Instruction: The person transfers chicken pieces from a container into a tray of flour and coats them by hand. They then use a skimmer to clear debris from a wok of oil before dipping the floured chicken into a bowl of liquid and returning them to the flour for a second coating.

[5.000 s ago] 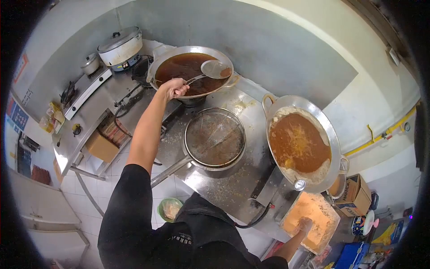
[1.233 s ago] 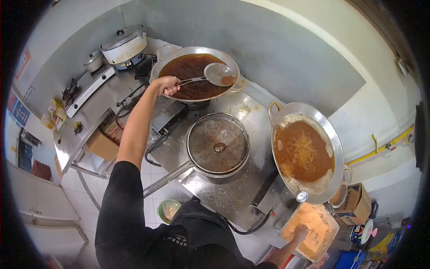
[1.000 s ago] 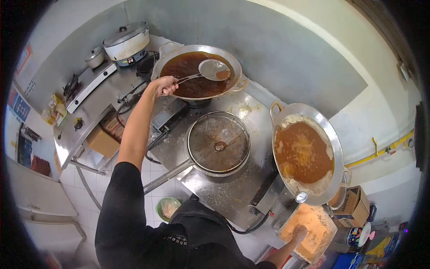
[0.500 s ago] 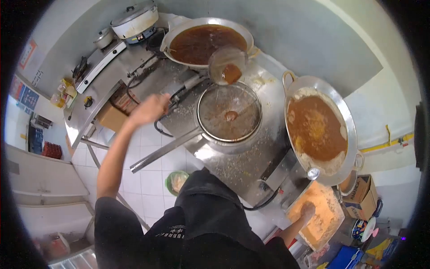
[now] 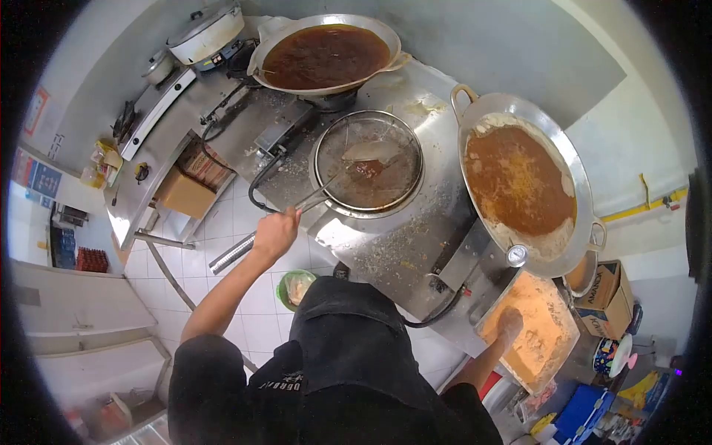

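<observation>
I keep the skimmer (image 5: pixel 371 151) steady above the large strainer (image 5: pixel 337 183), my left fingers (image 5: pixel 288 221) wrapped around its handle; my right hand (image 5: pixel 510 324) dips into near-right orange flour (image 5: pixel 535 348), its grip unclear.

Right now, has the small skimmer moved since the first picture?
Yes. The small skimmer was over the wok of dark liquid; it is now nearer the person, over the large round strainer.

Large lidded cooker (image 5: pixel 208 38) beside a small lidded pot (image 5: pixel 158 69)
</observation>
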Action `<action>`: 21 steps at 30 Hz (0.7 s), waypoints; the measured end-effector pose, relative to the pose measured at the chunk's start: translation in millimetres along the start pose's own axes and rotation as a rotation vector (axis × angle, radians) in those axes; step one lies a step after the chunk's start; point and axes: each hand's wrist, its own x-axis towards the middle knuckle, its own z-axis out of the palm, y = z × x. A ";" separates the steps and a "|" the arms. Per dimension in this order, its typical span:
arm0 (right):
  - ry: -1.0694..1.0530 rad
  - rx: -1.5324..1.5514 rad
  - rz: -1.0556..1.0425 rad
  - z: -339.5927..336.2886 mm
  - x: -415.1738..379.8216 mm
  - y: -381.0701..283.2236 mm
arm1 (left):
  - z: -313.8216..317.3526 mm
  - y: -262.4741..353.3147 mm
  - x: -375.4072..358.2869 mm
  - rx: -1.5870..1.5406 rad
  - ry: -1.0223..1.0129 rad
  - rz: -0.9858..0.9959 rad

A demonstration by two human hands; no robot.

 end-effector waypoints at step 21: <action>0.073 0.078 -0.009 7.4 2.4 -4.3 | -168.9 -93.7 75.4 -1.576 -0.402 -0.538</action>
